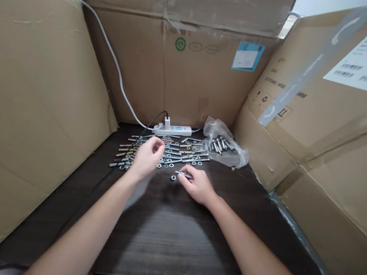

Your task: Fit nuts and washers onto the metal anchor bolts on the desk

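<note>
Taking the white power strip as our landmark, we have the bolts laid out in rough rows just in front of it, silver ones and brass-coloured ones, with small washers and nuts among them on the dark tabletop.

Our right hand is in front of the power strip and a little to its right, past the near edge of the rows. Its thumb and fingers are closed on a thin silver rod, whose end sticks out towards the left. A loose nut lies just beside those fingertips, also in front of the power strip.

Our left hand is over the rows, in front of the power strip and to its left. Its fingers are curled in, but we cannot tell whether they pinch anything.

To the right of the power strip we see a clear plastic bag with more bolts inside. A white plug stands in the strip, and behind it rises a cardboard box.
</note>
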Demonstrator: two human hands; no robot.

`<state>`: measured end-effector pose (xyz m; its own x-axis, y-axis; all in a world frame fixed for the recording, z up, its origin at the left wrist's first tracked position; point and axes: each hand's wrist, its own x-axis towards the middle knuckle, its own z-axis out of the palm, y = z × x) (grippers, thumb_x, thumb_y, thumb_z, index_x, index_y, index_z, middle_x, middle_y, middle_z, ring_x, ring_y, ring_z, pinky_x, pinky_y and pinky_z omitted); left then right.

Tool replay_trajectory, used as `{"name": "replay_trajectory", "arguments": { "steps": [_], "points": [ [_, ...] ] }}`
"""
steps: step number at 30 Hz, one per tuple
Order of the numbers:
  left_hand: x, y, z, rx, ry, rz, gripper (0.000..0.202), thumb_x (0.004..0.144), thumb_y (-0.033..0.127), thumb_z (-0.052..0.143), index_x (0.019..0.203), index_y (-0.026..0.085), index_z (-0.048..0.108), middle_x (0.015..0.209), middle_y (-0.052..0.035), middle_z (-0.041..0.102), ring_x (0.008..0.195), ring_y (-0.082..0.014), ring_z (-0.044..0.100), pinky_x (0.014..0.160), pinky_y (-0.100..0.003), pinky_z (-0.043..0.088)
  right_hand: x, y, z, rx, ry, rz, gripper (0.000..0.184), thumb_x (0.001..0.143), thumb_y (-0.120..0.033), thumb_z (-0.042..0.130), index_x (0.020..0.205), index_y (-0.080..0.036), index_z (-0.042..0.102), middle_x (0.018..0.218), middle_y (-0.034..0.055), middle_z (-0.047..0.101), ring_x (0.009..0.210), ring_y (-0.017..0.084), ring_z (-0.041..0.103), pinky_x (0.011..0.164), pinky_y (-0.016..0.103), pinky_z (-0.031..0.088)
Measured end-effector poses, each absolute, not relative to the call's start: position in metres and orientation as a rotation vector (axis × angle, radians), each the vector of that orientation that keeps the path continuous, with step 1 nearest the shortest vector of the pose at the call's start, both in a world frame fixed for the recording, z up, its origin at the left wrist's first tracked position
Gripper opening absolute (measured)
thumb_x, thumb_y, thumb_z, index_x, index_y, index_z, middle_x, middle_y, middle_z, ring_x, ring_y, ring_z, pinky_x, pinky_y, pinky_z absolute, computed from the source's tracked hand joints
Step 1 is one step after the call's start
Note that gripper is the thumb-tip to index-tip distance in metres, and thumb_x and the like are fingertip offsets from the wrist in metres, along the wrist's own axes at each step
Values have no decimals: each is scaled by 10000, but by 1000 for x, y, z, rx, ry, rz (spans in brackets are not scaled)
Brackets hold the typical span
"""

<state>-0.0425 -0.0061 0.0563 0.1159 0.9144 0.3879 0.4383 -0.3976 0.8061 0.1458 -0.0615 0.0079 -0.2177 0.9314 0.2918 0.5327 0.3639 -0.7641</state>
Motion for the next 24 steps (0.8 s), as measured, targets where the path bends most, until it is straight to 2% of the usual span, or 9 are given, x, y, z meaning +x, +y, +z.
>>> {"name": "replay_trajectory", "arguments": {
  "steps": [4,8,17,24],
  "points": [
    [-18,-6,27,1733,919,1059,148,839,317,493,860,172,474,616,44,513,504,-79,450,499,-187,366,149,-61,9,-1268,-1846,666,204,843,-351,503,870,-170,594,656,-12,581,517,97,519,521,193,393],
    [-24,-19,11,1634,846,1015,163,877,333,479,917,182,434,677,36,557,438,-48,409,427,-161,324,148,-62,10,-1289,-1877,653,194,843,-343,510,879,-170,591,624,-24,559,481,87,486,489,193,361],
    [-35,-28,1,1764,825,1005,130,919,287,450,1011,196,443,823,8,563,511,-43,442,504,-177,378,142,-66,6,-1263,-1901,703,173,858,-322,504,929,-180,573,683,-14,601,535,96,519,516,190,387],
    [-34,-31,1,1914,857,947,108,924,255,432,1007,189,449,764,15,521,591,-81,478,577,-207,408,143,-65,6,-1278,-1906,699,181,866,-329,500,947,-180,561,663,-21,587,523,95,511,519,194,387]
  ]
}}
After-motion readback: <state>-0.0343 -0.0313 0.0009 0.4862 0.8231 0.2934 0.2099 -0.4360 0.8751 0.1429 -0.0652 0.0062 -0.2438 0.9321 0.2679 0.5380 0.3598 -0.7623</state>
